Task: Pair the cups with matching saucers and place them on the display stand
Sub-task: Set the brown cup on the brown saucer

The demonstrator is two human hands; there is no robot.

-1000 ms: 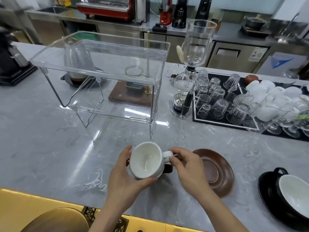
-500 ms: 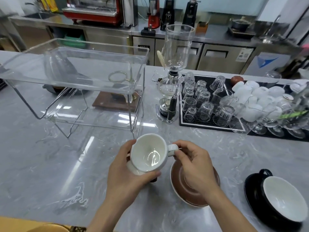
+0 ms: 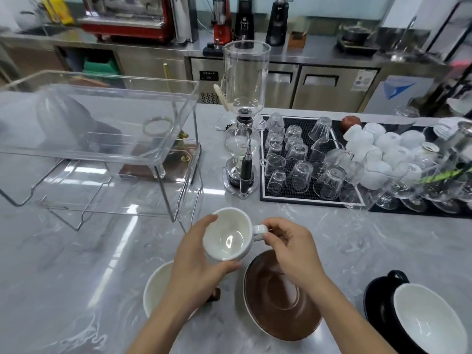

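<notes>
Both hands hold a white cup (image 3: 227,236) in the air above the counter. My left hand (image 3: 198,264) wraps its body from the left and below; my right hand (image 3: 288,249) pinches its handle. A brown saucer (image 3: 278,297) lies under my right hand. A second cup, white inside with a brown handle (image 3: 157,290), stands under my left wrist, partly hidden. At the lower right a black cup with a white inside (image 3: 429,320) sits on a black saucer (image 3: 375,300). The clear acrylic display stand (image 3: 107,139) stands at the back left.
A glass siphon coffee maker (image 3: 242,118) stands behind the cup. To its right a black mat (image 3: 311,198) holds several upturned glasses, with white cups and stemmed glasses beyond. A wooden base sits behind the stand. Coffee machines line the back counter.
The view shifted left to right, so the stand slid left in frame. The white cup stayed in both hands, now nearer the brown saucer; a second cup came into view under my left wrist.
</notes>
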